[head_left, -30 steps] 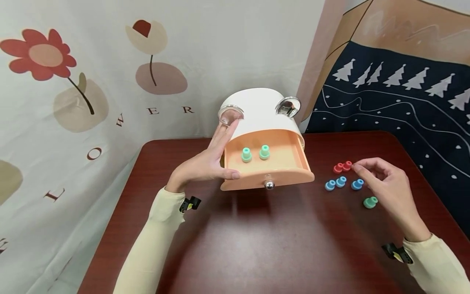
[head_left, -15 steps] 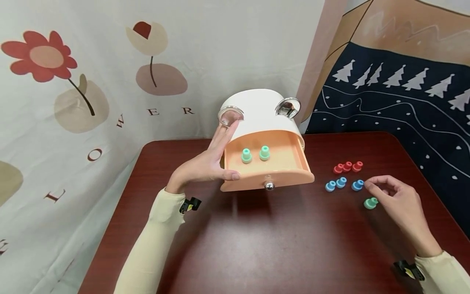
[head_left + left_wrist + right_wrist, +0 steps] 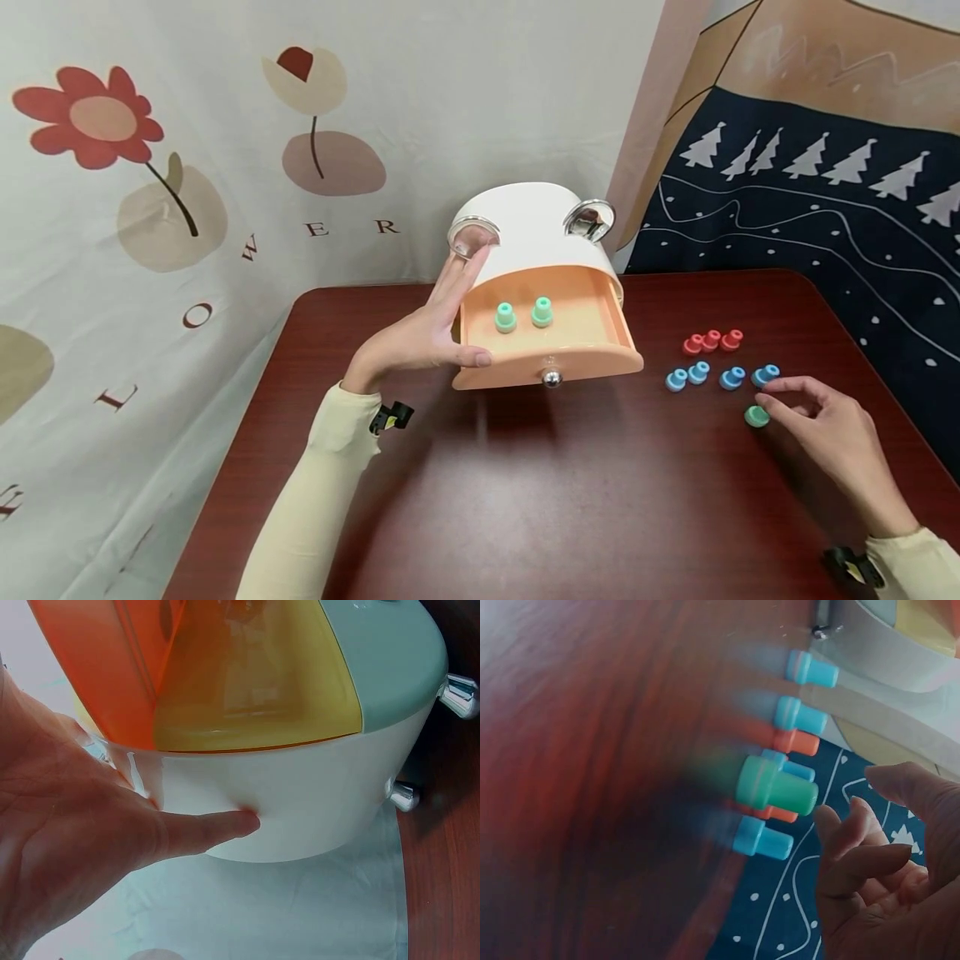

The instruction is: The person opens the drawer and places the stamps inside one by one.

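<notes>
In the head view a white rounded box (image 3: pixel 528 218) stands at the back of the table with its peach drawer (image 3: pixel 592 321) pulled out. Two mint green pegs (image 3: pixel 506 317) stand inside that drawer. My left hand (image 3: pixel 427 333) rests against the box's left side, fingers extended and thumb by the drawer front; its straight thumb (image 3: pixel 210 831) shows in the left wrist view. On the right, my right hand (image 3: pixel 832 429) is over a green peg (image 3: pixel 757 416), partly covering it. In the right wrist view, a gap separates thumb and index finger, and the peg (image 3: pixel 780 787) is not gripped.
Three red pegs (image 3: pixel 711 340) lie in a row on the dark red table (image 3: pixel 555 492). Several blue pegs (image 3: pixel 732 378) form another row nearer me. A silver knob (image 3: pixel 552 379) sticks out from the drawer front. Printed cloth (image 3: pixel 787 217) hangs behind the table.
My right hand has moved from the red pegs past the blue row to the green peg, uncovering a red peg and a blue peg. The left hand and drawer have stayed put.
</notes>
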### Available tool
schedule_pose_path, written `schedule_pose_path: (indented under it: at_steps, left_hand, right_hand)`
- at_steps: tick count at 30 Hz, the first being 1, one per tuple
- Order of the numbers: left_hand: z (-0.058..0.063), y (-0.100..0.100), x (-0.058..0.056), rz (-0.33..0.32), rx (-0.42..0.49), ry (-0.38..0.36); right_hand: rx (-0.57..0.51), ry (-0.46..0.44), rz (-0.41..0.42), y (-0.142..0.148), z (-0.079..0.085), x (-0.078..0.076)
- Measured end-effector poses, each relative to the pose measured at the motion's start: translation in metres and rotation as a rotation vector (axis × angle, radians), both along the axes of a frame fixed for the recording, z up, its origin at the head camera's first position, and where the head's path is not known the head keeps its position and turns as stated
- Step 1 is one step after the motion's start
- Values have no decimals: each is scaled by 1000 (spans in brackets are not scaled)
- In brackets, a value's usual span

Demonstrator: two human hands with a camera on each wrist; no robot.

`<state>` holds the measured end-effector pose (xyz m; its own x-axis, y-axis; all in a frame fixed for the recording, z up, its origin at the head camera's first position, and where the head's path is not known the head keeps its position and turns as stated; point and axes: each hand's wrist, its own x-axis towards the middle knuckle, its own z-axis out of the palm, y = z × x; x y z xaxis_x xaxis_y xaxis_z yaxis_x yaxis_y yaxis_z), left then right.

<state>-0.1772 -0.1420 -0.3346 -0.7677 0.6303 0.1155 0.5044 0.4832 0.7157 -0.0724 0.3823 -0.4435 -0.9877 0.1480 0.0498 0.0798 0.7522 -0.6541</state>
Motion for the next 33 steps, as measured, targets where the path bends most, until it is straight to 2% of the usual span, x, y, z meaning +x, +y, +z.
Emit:
schedule_pose_path:
  at_steps: [8,17,27,33]
  left_hand:
    - [-1,0,-2,-3,2,-3]
    - [-1,0,-2,3,10,-10]
    - [0,0,2,14,2,-16]
    - [0,1,-1,-4,23,18]
  right_hand:
    - [-15,-42,10,5,-10,2]
    - [28,-68,25,8,-14,0]
    - [42,-61,22,8,-15,1]
    - [53,-41,-1,9,-13,3]
